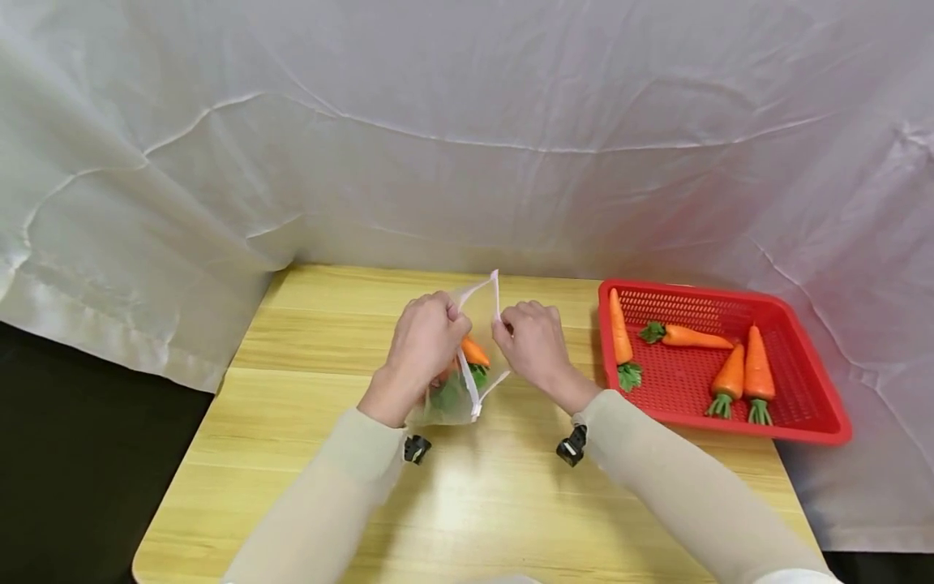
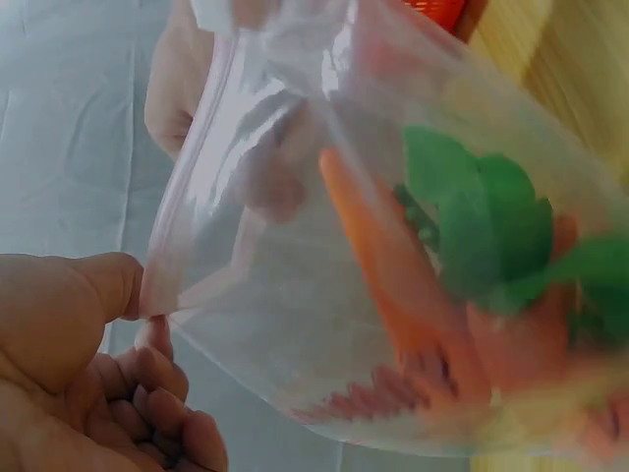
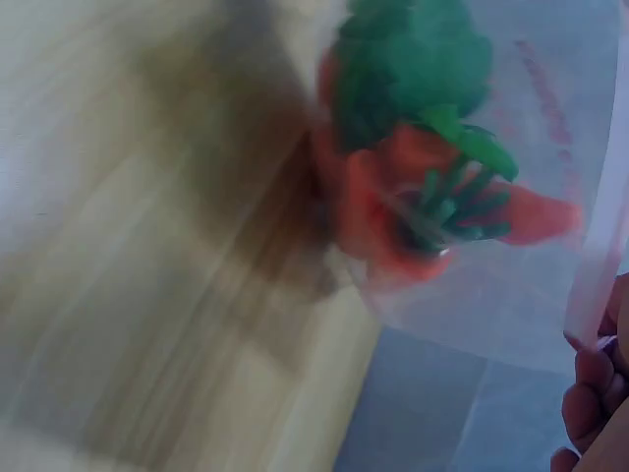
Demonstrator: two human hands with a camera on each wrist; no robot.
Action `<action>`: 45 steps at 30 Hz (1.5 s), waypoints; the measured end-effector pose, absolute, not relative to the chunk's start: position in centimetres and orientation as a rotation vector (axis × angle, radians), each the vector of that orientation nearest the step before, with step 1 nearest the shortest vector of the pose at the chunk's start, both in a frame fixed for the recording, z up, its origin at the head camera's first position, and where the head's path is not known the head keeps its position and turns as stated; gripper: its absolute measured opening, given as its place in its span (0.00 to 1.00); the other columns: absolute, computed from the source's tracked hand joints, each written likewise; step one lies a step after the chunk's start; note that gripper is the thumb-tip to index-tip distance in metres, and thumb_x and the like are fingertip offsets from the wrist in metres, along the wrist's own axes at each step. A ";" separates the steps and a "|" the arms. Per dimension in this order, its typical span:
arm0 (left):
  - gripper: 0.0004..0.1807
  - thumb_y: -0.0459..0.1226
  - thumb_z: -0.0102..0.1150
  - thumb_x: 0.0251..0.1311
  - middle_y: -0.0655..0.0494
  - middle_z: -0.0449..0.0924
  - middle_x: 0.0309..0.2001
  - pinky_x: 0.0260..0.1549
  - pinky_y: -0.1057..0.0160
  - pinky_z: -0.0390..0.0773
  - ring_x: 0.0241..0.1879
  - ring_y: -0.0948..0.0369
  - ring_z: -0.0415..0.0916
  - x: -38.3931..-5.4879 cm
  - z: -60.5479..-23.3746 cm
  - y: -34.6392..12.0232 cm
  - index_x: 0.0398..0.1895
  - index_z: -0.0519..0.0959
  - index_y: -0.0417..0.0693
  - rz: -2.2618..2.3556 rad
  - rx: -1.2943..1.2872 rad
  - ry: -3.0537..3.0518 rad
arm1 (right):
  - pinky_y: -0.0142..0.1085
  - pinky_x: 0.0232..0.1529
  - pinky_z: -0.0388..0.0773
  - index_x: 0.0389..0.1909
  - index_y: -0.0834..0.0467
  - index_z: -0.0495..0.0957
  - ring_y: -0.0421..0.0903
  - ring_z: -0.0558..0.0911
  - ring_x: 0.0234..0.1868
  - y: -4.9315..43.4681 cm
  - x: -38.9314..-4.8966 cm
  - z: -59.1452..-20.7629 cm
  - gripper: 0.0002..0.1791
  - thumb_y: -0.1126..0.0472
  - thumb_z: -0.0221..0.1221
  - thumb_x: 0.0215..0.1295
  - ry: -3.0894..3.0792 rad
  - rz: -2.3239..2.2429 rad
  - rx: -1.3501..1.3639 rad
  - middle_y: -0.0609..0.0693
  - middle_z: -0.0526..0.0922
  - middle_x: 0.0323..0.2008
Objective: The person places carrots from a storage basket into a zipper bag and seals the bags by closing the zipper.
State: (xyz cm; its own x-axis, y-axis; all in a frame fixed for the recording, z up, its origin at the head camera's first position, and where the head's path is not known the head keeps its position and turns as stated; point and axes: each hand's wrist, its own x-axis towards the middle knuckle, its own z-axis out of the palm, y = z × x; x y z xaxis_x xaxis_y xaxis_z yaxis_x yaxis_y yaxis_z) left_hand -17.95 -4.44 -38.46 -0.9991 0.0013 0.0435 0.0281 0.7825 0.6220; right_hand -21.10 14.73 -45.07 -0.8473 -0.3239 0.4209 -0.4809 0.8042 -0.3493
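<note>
Wooden table [image 1: 255, 454], left hand [image 1: 426, 341], right hand [image 1: 536, 345], both pinching bag [image 1: 454, 412]

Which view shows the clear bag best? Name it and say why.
The left wrist view: the clear bag fills much of the picture, its edge and the carrots inside close up, though cut off at right. The head view shows it small, partly hidden behind the left hand; the right wrist view shows part, blurred.

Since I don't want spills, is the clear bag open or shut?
Open: in the head view, the clear bag has its edges spread apart between the left hand and right hand, a carrot showing inside.
</note>
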 end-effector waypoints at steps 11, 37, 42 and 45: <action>0.07 0.37 0.54 0.64 0.45 0.82 0.38 0.47 0.50 0.75 0.44 0.46 0.76 -18.3 -37.9 -7.3 0.35 0.79 0.42 -1.039 0.178 -2.725 | 0.50 0.43 0.72 0.28 0.57 0.82 0.55 0.80 0.37 14.6 -22.2 -43.5 0.12 0.57 0.61 0.72 -2.756 0.671 0.581 0.50 0.81 0.27; 0.10 0.34 0.62 0.60 0.50 0.72 0.24 0.31 0.56 0.70 0.29 0.49 0.69 -18.2 -39.9 -4.5 0.24 0.73 0.42 -0.353 -0.254 -2.604 | 0.50 0.38 0.73 0.26 0.56 0.77 0.55 0.77 0.34 16.5 -21.3 -47.1 0.08 0.58 0.59 0.63 -2.949 0.519 0.422 0.50 0.77 0.25; 0.11 0.35 0.61 0.61 0.51 0.70 0.23 0.31 0.57 0.69 0.29 0.50 0.67 -18.3 -39.8 -4.4 0.23 0.71 0.44 -0.383 -0.240 -2.638 | 0.51 0.41 0.74 0.29 0.56 0.79 0.55 0.78 0.36 16.8 -21.0 -47.2 0.09 0.56 0.59 0.64 -2.950 0.541 0.447 0.51 0.79 0.28; 0.11 0.35 0.60 0.61 0.51 0.70 0.24 0.32 0.56 0.69 0.30 0.50 0.67 -18.3 -39.7 -4.3 0.23 0.71 0.44 -0.436 -0.228 -2.664 | 0.53 0.46 0.74 0.38 0.59 0.83 0.56 0.80 0.42 17.7 -20.7 -46.7 0.14 0.51 0.62 0.67 -2.956 0.547 0.488 0.53 0.84 0.35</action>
State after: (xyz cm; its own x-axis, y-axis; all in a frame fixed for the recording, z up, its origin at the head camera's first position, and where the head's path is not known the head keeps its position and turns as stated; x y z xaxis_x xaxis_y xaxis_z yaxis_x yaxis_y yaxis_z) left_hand -18.26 -4.30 -39.68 -0.8943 0.0903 0.4382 0.2253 0.9371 0.2667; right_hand -20.75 17.66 -46.70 -0.9441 -0.2932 0.1508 -0.3277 0.8844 -0.3324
